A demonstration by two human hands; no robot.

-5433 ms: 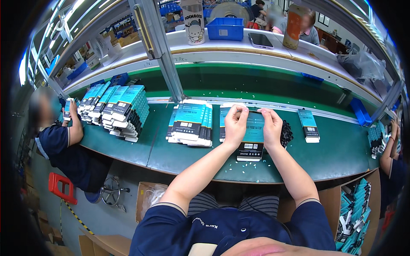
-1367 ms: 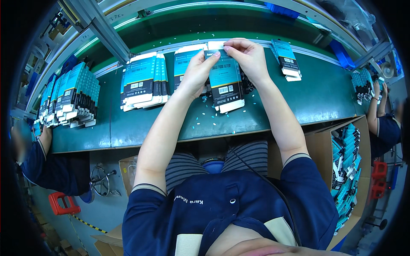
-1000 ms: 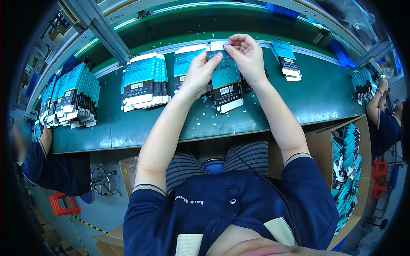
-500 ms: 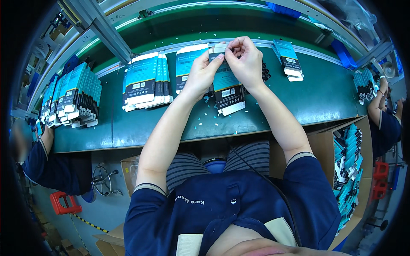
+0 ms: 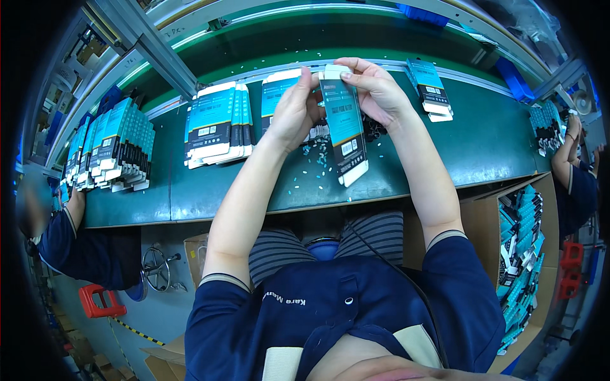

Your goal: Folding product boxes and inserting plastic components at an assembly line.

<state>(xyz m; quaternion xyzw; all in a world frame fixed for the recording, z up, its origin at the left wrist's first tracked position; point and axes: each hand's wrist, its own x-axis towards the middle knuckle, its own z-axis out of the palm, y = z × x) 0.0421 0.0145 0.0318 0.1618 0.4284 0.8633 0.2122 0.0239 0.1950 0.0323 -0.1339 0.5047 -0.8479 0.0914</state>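
Note:
A flat teal-and-black printed carton (image 5: 343, 120) with white end flaps hangs tilted over the green table. My right hand (image 5: 381, 95) pinches it near its top flap, thumb in front. Close to the carton's left edge is my left hand (image 5: 293, 117), thumb raised and apart from the fingers; its fingertips are partly hidden, and I cannot tell whether they touch the carton. Small teal and white paper bits (image 5: 311, 162) lie scattered below. A dark heap of small pieces (image 5: 376, 130) shows partly behind my right hand. Behind my left hand stands a carton stack (image 5: 277, 89).
More carton stacks stand left (image 5: 216, 120) and far left (image 5: 117, 143), with a smaller one (image 5: 429, 89) at right. A cardboard box (image 5: 521, 254) full of cartons is beside my right side. Co-workers' arms show at left (image 5: 75, 206) and right (image 5: 565, 149). A metal frame post (image 5: 149, 47) rises behind.
My left hand has come off the carton's top and moved slightly left. The carton has turned and tilted, its lower end nearer me, still in my right hand.

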